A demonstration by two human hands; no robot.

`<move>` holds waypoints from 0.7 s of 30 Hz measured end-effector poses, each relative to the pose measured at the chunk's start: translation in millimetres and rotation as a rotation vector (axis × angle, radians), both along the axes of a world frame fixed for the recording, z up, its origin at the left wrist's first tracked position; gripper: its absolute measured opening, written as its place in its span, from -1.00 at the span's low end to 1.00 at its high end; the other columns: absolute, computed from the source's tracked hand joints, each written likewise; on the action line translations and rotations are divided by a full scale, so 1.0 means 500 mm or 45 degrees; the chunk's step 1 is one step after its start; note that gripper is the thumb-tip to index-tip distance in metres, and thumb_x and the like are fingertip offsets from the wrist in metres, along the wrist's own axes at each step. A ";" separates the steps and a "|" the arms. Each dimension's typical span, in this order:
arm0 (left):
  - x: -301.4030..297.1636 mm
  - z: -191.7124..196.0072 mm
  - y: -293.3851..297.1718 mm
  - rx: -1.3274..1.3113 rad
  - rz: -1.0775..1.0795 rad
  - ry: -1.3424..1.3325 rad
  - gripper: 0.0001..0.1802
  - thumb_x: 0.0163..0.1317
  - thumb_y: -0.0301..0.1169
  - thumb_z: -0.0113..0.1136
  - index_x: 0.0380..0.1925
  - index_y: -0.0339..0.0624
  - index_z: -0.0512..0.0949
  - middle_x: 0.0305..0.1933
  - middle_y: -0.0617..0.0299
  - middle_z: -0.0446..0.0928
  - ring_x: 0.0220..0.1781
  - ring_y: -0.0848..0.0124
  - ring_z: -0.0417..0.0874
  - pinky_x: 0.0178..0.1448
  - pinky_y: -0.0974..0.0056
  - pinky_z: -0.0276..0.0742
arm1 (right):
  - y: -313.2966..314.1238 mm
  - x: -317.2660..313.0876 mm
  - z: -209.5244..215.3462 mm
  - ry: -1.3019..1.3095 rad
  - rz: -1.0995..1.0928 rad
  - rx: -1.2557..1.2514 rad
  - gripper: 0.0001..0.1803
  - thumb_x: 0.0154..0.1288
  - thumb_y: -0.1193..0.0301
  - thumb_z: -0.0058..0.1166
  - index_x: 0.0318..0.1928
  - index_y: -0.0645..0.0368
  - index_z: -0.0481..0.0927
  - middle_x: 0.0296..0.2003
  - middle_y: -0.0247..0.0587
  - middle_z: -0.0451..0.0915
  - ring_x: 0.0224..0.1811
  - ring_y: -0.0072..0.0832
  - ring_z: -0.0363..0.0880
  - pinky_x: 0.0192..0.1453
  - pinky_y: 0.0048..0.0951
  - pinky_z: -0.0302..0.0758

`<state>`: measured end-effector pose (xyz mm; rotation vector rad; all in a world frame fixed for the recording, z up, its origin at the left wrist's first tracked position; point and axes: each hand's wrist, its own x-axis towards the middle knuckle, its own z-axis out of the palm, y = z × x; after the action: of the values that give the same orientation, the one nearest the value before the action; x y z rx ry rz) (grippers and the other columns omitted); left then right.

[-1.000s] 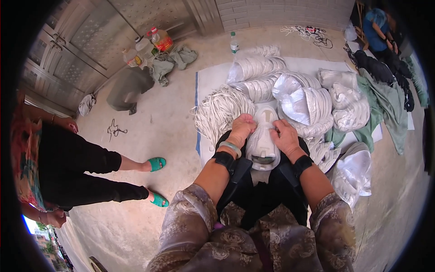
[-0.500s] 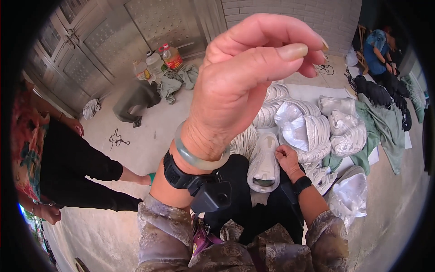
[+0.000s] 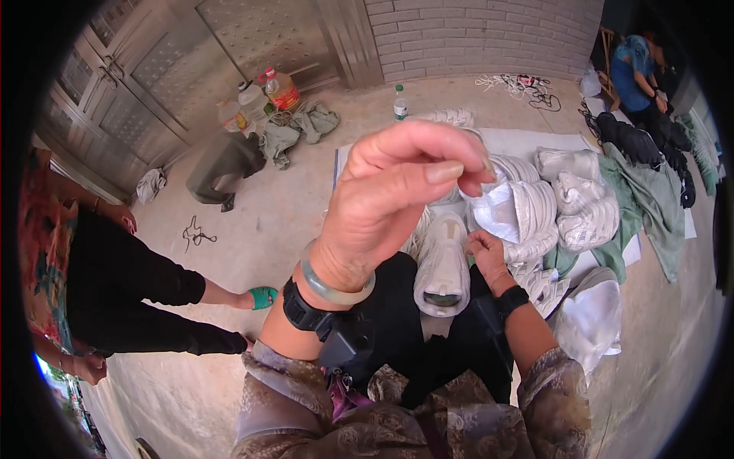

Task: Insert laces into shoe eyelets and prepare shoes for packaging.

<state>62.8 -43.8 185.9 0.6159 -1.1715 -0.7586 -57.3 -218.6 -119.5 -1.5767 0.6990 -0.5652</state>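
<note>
A white shoe upper [image 3: 444, 268] lies toe-away across my lap, its heel opening facing me. Raised high above it, my left hand [image 3: 397, 187] has thumb and fingertips pinched together. Whatever they pinch, if anything, is too small to see. A pale bangle and a black wrist strap with a small device circle that wrist. My right hand [image 3: 489, 256] is at the right side of the shoe upper, fingers curled and closed. I cannot make out what lies between them.
Stacked white shoe uppers [image 3: 535, 206] lie ahead on a white sheet, beside green cloth [image 3: 650, 206]. A person in black trousers [image 3: 164, 306] stands at left; another person [image 3: 634, 76] works at far right. Bottles [image 3: 281, 90] stand by the metal door; cords [image 3: 527, 88] lie near the wall.
My left hand has come lower and slightly left, still pinched. The right hand stays by the shoe upper. The view has tilted up, showing more of the wall and a small bottle.
</note>
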 end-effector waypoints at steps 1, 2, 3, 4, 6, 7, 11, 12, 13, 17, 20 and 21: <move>-0.003 -0.048 0.002 0.185 0.028 0.095 -0.80 0.11 -0.43 0.01 -0.32 -0.33 0.50 -0.28 -0.05 0.47 -0.23 0.26 0.46 -0.10 0.27 0.37 | 0.000 -0.001 0.006 0.036 -0.031 0.083 -0.94 0.08 0.50 0.07 -0.43 0.24 0.54 -0.61 -0.41 0.48 -0.55 -0.68 0.37 -0.41 -0.60 0.37; -0.012 -0.104 0.000 0.341 -0.015 0.226 -0.84 0.13 -0.47 0.05 -0.33 -0.32 0.52 -0.32 0.07 0.51 -0.30 0.39 0.48 -0.17 0.36 0.39 | -0.001 -0.006 0.013 0.043 -0.012 0.129 -0.94 0.07 0.51 0.08 -0.42 0.25 0.53 -0.59 -0.42 0.48 -0.54 -0.68 0.37 -0.40 -0.61 0.37; -0.020 -0.161 0.000 0.565 0.062 0.202 -0.85 0.13 -0.47 0.08 -0.34 -0.30 0.54 -0.35 0.14 0.51 -0.34 0.45 0.47 -0.20 0.40 0.39 | 0.001 -0.008 0.019 0.042 -0.025 0.113 -0.94 0.07 0.51 0.08 -0.42 0.25 0.53 -0.59 -0.42 0.48 -0.54 -0.68 0.37 -0.40 -0.61 0.37; -0.025 -0.218 0.001 0.788 0.151 0.173 -0.87 0.13 -0.46 0.11 -0.34 -0.28 0.55 -0.39 0.21 0.52 -0.37 0.52 0.47 -0.24 0.45 0.39 | 0.003 -0.008 0.026 0.036 0.002 0.019 -0.94 0.07 0.51 0.08 -0.42 0.25 0.53 -0.58 -0.42 0.48 -0.53 -0.68 0.37 -0.40 -0.61 0.37; -0.022 -0.320 -0.004 1.118 0.185 0.254 -0.87 0.08 -0.49 0.14 -0.35 -0.27 0.58 -0.48 0.29 0.52 -0.50 0.61 0.42 -0.39 0.52 0.34 | 0.016 -0.009 0.035 0.035 0.048 -0.116 -0.92 0.03 0.51 0.10 -0.41 0.23 0.53 -0.57 -0.35 0.48 -0.53 -0.63 0.40 -0.40 -0.57 0.39; -0.019 -0.360 -0.003 1.063 0.162 0.268 -0.87 0.08 -0.49 0.14 -0.35 -0.27 0.58 -0.48 0.29 0.52 -0.50 0.61 0.42 -0.39 0.52 0.34 | 0.022 -0.009 0.038 0.039 0.051 -0.145 -0.92 0.03 0.51 0.10 -0.41 0.23 0.53 -0.57 -0.35 0.48 -0.53 -0.63 0.40 -0.40 -0.57 0.39; -0.008 -0.452 -0.005 1.274 0.157 0.315 -0.90 0.13 -0.47 0.12 -0.37 -0.24 0.57 -0.50 0.32 0.50 -0.59 0.64 0.35 -0.50 0.55 0.25 | 0.034 -0.001 0.044 0.061 0.073 -0.479 -0.86 -0.08 0.47 0.15 -0.44 0.20 0.51 -0.57 -0.22 0.47 -0.56 -0.48 0.46 -0.41 -0.50 0.43; -0.005 -0.462 -0.006 1.273 0.167 0.362 -0.90 0.14 -0.47 0.12 -0.37 -0.24 0.57 -0.51 0.32 0.49 -0.60 0.64 0.34 -0.52 0.55 0.24 | 0.033 0.001 0.044 0.081 0.078 -0.502 -0.85 -0.08 0.46 0.16 -0.44 0.20 0.51 -0.56 -0.21 0.48 -0.56 -0.46 0.46 -0.41 -0.48 0.43; -0.003 -0.471 -0.007 1.268 0.179 0.404 -0.90 0.14 -0.48 0.12 -0.37 -0.25 0.56 -0.52 0.32 0.49 -0.62 0.64 0.33 -0.54 0.55 0.22 | 0.032 0.001 0.044 0.119 0.075 -0.494 -0.85 -0.08 0.46 0.17 -0.44 0.20 0.51 -0.56 -0.21 0.48 -0.56 -0.45 0.46 -0.40 -0.47 0.43; -0.003 -0.492 -0.003 1.277 0.185 0.397 -0.90 0.15 -0.48 0.11 -0.36 -0.25 0.56 -0.53 0.32 0.48 -0.64 0.64 0.32 -0.57 0.55 0.19 | 0.030 0.000 0.046 0.129 0.099 -0.560 -0.84 -0.09 0.44 0.17 -0.43 0.19 0.52 -0.55 -0.19 0.49 -0.56 -0.41 0.48 -0.40 -0.44 0.44; -0.007 -0.486 0.002 1.238 0.164 0.459 -0.91 0.16 -0.47 0.11 -0.36 -0.24 0.56 -0.54 0.32 0.47 -0.65 0.64 0.33 -0.59 0.55 0.19 | 0.033 -0.002 0.055 0.137 0.083 -0.525 -0.82 -0.08 0.40 0.19 -0.43 0.19 0.53 -0.54 -0.17 0.50 -0.54 -0.38 0.50 -0.39 -0.43 0.44; -0.005 -0.473 -0.001 1.244 0.188 0.441 -0.91 0.16 -0.47 0.12 -0.36 -0.23 0.56 -0.54 0.33 0.47 -0.65 0.63 0.33 -0.58 0.55 0.20 | 0.033 -0.001 0.059 0.161 0.083 -0.503 -0.81 -0.08 0.39 0.19 -0.43 0.19 0.53 -0.53 -0.17 0.51 -0.53 -0.38 0.51 -0.39 -0.43 0.45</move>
<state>60.1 -44.1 -50.4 1.2925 -0.3700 -1.2481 -57.6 -202.0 -89.9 -2.0099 0.6536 -0.5827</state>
